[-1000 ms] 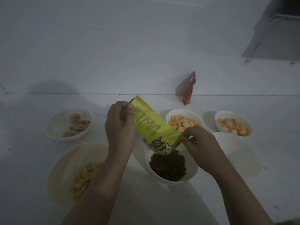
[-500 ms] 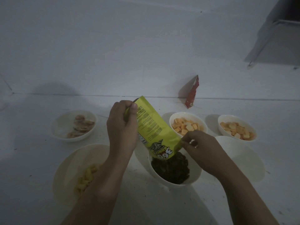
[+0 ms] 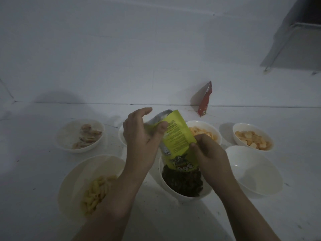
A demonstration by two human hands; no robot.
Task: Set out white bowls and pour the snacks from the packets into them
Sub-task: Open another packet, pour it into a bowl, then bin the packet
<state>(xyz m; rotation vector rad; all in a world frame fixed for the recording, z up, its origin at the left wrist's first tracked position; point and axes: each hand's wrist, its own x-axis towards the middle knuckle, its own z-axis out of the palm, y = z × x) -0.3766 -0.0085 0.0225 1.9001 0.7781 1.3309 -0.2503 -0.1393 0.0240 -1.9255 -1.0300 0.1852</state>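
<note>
The yellow packet (image 3: 177,143) is hanging mouth-down over the near middle bowl (image 3: 185,180), its open end touching the dark snack (image 3: 183,181) heaped inside. A second ago it was leaning more steeply to the left with its top folded in the fist; now it is standing nearer to upright and its silver bottom is puffed open. The left hand (image 3: 140,138) is loosening, thumb and fingertips pinching only the packet's upper edge while the forefinger is lifting free. The right hand (image 3: 206,153) is closing on the packet's right side lower down, squeezing it toward the mouth. I judge this to be the last shake-out, with the packet almost spent.

Around it, the near left bowl (image 3: 90,185) is holding pale tubes, the far left bowl (image 3: 79,134) a few reddish pieces, and two far right bowls (image 3: 252,138) orange cubes. The near right bowl (image 3: 255,171) is sitting empty, probably waiting for the red packet (image 3: 205,101) leaning against the far wall.
</note>
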